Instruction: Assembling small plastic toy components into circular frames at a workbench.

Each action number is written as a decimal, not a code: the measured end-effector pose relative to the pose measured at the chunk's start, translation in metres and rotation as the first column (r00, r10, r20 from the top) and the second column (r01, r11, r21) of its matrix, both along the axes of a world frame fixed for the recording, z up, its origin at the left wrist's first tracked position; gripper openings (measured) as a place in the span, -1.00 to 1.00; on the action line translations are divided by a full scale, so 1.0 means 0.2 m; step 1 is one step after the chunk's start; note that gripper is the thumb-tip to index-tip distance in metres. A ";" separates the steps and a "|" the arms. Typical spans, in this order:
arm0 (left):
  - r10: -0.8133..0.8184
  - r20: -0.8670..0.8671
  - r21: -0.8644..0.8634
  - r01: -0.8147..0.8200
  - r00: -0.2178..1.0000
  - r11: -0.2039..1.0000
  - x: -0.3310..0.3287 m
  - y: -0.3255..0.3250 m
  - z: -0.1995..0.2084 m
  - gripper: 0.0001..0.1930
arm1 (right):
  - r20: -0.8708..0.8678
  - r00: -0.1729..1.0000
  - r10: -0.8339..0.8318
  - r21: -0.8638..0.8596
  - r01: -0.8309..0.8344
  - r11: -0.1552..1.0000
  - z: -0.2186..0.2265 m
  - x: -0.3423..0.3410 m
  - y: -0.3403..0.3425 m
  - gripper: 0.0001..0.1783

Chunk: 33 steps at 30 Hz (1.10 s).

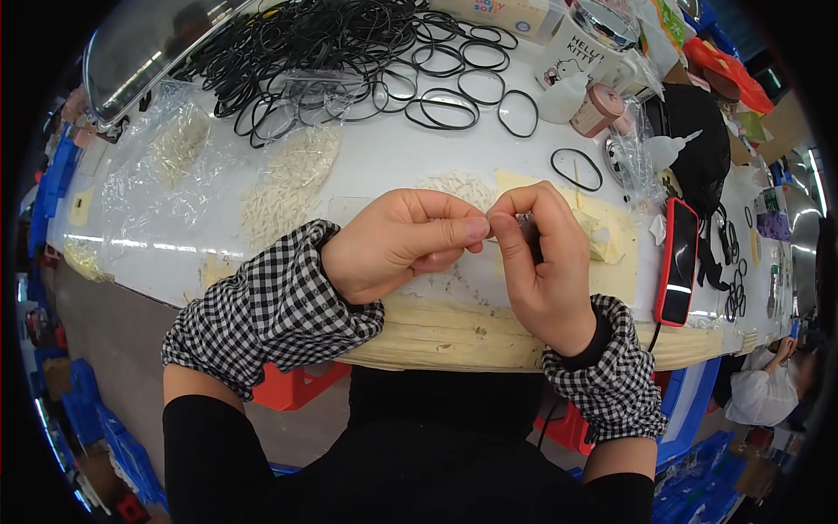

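Above the table's near edge, my left hand [401, 240] and my right hand [546, 262] meet fingertip to fingertip. Both are pinched closed. Whatever sits between the fingertips is too small or hidden to make out. Just beyond the hands lies a small pile of white pieces [458, 185]. A larger heap of small white pieces [281, 196] spreads to the left, partly in a clear plastic bag. Beside my right hand, a crumpled pale yellow lump [608, 240] rests on a yellow sheet [624, 272].
Black rubber rings [305, 52] are heaped at the back, with a loose ring [576, 169] nearer. A red-cased phone [677, 262] stands at the right, near a white squeeze bottle [668, 150] and a pink jar [598, 110]. Clear plastic bags [144, 196] lie left. Another person [768, 389] sits far right.
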<state>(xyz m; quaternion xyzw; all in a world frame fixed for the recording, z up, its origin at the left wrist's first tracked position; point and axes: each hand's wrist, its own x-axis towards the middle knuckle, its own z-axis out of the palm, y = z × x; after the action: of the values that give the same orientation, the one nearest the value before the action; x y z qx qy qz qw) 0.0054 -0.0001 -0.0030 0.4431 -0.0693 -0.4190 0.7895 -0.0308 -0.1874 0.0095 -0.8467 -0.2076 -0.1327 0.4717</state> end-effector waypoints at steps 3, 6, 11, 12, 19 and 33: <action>0.047 -0.035 -0.031 -0.049 0.998 0.998 -0.01 0.00 0.03 -0.81 | -0.087 0.996 -0.029 0.056 0.034 0.998 0.03 -0.02 0.01 -0.83; 0.087 -0.021 -0.001 -0.087 0.996 0.996 0.00 0.00 0.03 -0.81 | -0.026 0.999 -0.038 0.048 0.039 0.998 0.03 -0.01 0.03 -0.80; 0.060 -0.015 -0.019 -0.060 0.998 0.998 -0.01 -0.01 0.02 -0.82 | 0.121 0.992 -0.039 -0.040 0.044 0.998 0.03 -0.01 0.02 -0.80; 0.055 -0.008 -0.018 -0.055 0.998 0.998 -0.01 0.00 0.02 -0.81 | 0.136 0.990 -0.032 -0.036 0.037 0.999 0.03 0.00 0.02 -0.80; 0.096 0.002 0.039 -0.096 0.995 0.995 -0.01 -0.02 0.04 -0.82 | 0.157 0.988 -0.008 -0.033 0.014 0.999 0.03 -0.01 0.00 -0.81; -0.048 0.060 -0.098 0.053 0.997 0.994 0.00 0.01 0.02 -0.77 | 0.032 0.999 -0.024 -0.233 0.030 0.972 0.01 -0.02 0.00 -0.66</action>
<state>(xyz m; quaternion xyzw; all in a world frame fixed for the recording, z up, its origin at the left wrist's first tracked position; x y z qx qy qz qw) 0.0058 0.0023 0.0015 0.4131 -0.1238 -0.4220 0.7974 -0.0339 -0.1884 0.0113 -0.8969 -0.2171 -0.1261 0.3640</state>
